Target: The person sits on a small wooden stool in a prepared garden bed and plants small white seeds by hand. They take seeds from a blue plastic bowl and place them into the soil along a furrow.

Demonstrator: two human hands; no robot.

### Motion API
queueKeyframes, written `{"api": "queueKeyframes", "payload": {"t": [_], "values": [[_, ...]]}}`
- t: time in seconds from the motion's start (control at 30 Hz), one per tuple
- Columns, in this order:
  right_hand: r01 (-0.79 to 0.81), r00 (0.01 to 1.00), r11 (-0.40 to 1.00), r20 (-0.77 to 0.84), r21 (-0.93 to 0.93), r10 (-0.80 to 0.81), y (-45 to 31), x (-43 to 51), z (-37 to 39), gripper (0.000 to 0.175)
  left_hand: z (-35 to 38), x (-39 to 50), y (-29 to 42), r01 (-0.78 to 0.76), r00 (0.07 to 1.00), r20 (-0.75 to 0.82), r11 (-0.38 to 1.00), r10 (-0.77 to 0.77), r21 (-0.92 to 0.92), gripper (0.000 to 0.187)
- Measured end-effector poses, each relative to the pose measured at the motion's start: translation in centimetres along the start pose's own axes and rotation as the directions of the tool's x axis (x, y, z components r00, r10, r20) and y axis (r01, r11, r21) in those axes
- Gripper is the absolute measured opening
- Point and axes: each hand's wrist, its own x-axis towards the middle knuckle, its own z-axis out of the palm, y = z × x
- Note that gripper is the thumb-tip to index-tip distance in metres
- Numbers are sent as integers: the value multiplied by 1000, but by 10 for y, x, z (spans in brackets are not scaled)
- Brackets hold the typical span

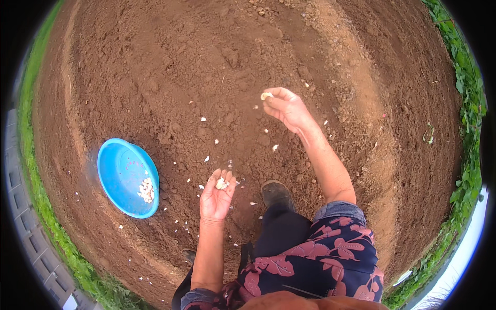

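Between the thumb and fingers of my right hand (285, 108) is a pale garlic clove (266, 95), held above the tilled soil (162, 77). My left hand (217, 197) is turned palm up, its fingers curled around a few garlic cloves (221, 183). More cloves lie scattered on the brown soil around both hands, such as one clove (275, 147) below my right wrist and another clove (203, 119) farther left. To the left of my left hand, a blue plastic basin (116, 170) leans at a tilt, with a small heap of cloves (146, 190) at its lower right side.
My shoe (277, 193) stands on the soil between my arms; the other shoe (189, 255) is partly hidden by my left arm. A paler strip of trodden soil (366, 93) runs down the right. Green plants (467, 85) border the plot, and a grey paved strip (31, 232) lies beyond at left.
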Motion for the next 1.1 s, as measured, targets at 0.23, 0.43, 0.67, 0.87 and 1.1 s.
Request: {"api": "queueKeyframes", "payload": {"t": [0.23,0.43,0.67,0.87,1.1], "values": [[83,747,424,-226,-902,-625,-48,95,-103,19,-9,-3,-1,28,999,-24,999,-28,32,25],[-66,854,-90,-9,-994,-521,-36,135,-116,15,-6,3,-6,42,998,-46,999,-41,27,25],[-102,890,-397,94,-912,-446,-21,141,-99,14,3,7,-12,22,995,-98,994,-12,107,30],[-103,924,-464,88,-880,-373,-29,164,-84,17,13,20,-15,15,999,-47,996,-11,90,34],[-3,882,-311,144,-950,-449,-47,69,-5,19,56,32,-4,-48,984,177,998,39,45,48]]}}
